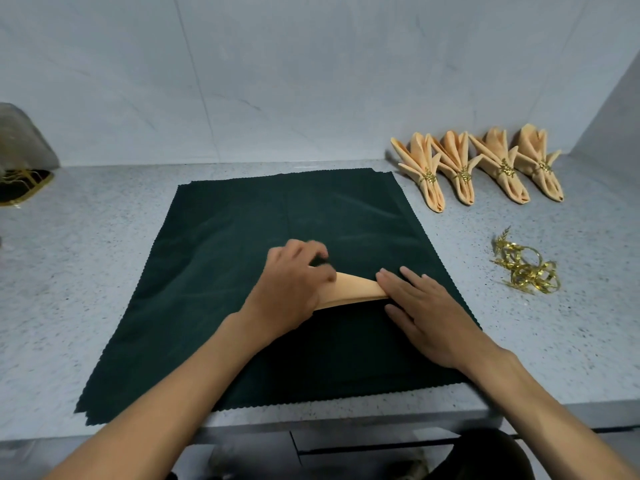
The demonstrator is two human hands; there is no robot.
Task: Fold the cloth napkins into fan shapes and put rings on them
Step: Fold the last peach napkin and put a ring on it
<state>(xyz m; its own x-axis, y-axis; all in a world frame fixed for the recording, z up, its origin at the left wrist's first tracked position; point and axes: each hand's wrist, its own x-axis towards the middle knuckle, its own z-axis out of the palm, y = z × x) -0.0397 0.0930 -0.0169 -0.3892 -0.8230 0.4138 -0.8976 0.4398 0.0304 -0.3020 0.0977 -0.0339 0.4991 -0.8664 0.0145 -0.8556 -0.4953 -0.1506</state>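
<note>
Four ringed fans (478,166) beyond right hand (427,311); loose rings (526,270) to its right. Fifth napkin (349,289) mid-fold: left hand (294,289) curled, pinching it, right flat, pressing. Ringing remains

— What's on the dark green cloth (263,237)?
— A peach napkin (349,291), folded narrow. The left hand (294,282) has its fingers curled over one end; the right hand (426,313) presses flat on the other.
— And to the right?
— Four ringed fan napkins (478,168) at the far side of the surface (86,244), with loose gold rings (524,268) nearer.
</note>
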